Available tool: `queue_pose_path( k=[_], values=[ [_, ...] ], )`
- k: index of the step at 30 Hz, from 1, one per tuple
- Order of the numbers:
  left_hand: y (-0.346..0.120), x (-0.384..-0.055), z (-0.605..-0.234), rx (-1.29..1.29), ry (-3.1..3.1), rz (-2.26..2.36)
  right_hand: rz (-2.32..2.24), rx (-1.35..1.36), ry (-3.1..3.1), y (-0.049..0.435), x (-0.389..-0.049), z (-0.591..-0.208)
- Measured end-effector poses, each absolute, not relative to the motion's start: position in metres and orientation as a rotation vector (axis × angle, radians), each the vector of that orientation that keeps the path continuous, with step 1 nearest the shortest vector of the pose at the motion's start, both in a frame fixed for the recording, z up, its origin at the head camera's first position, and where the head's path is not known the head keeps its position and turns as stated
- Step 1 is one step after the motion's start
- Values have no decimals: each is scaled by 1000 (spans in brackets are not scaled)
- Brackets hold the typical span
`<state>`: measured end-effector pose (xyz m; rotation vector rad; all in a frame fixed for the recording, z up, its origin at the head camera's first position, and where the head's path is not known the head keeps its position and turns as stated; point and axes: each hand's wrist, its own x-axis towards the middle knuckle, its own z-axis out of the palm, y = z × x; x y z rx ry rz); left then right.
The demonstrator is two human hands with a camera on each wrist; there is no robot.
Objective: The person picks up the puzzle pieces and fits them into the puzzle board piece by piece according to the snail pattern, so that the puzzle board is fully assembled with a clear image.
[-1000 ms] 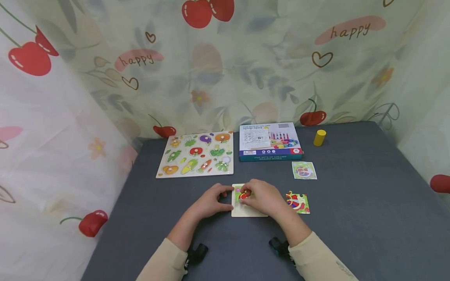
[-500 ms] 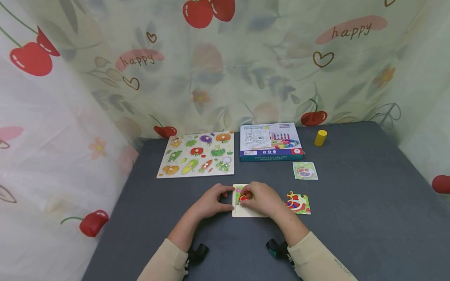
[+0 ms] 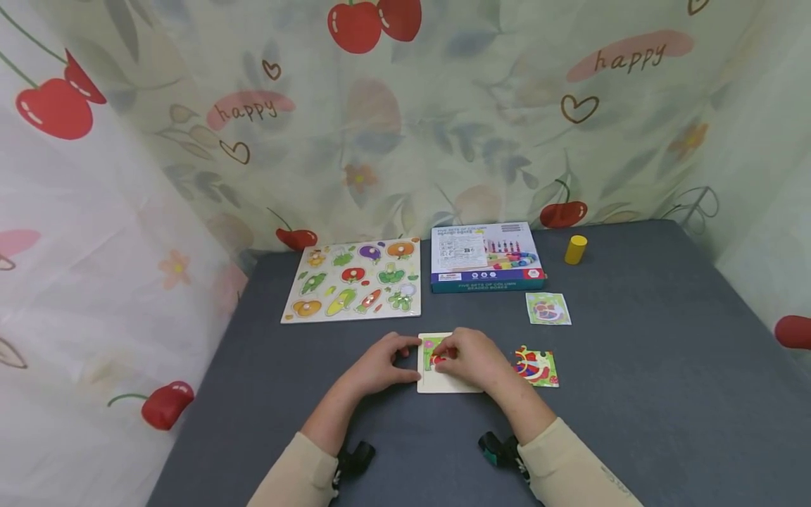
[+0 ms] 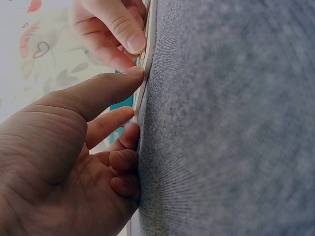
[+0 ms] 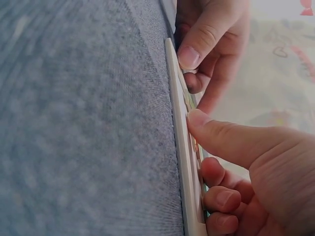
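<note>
In the head view, a pale wooden puzzle board [image 3: 437, 382] lies flat on the dark table, with a green and pink puzzle piece [image 3: 429, 345] in its upper left. My left hand [image 3: 378, 362] holds the board's left edge, index finger near the upper corner and thumb near the lower one. Over the board, my right hand [image 3: 472, 358] pinches a puzzle piece with red on it [image 3: 438, 360], mostly hidden by the fingers. In the right wrist view, the right thumb [image 5: 221, 140] touches the board's face [image 5: 179, 132]. Joined puzzle pieces [image 3: 538, 367] lie right of the right hand.
A small picture card [image 3: 548, 308] lies behind the joined pieces. Farther back are a vegetable peg board [image 3: 326, 280], a flat bead-set box [image 3: 488, 285] and a yellow cylinder [image 3: 576, 250]. A printed curtain [image 3: 431, 127] hangs behind the table [image 3: 646, 338].
My right hand has shifted slightly and its wrist has turned a little, with the fingers staying over the board. My left hand stays at the board's left edge.
</note>
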<state>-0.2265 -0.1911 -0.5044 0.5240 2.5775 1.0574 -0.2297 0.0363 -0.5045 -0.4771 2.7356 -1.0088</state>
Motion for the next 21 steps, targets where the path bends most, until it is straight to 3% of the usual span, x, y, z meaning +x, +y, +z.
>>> queue_pose_path(
  k=[21],
  values=[
    [-193, -226, -506, 538, 2580, 1055, -1009, -552, 2758, 37, -231, -506]
  ],
)
